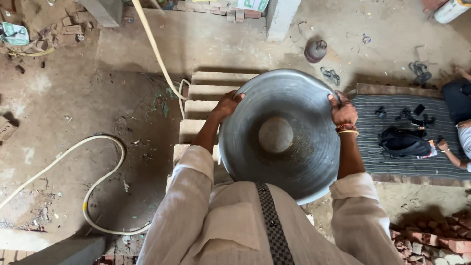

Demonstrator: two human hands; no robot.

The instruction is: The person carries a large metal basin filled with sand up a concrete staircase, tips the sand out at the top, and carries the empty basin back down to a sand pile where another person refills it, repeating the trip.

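Note:
A large round grey metal pan (294, 103) is held in front of my chest, its hollow side facing me, with a flat disc at its centre and fine grit on the lower part. My left hand (226, 104) grips the rim at the upper left. My right hand (343, 112), with bangles and threads on the wrist, grips the rim at the upper right. Both sleeves are pale and rolled to the elbow. The pan hides part of the stairs below.
Concrete steps (206, 98) descend below me. A pale hose (103, 181) loops over the dirt floor at left. A striped mat (392, 157) at right holds a black bag (402, 143) and small dark items; another person sits at its right edge. Broken bricks (436, 235) lie lower right.

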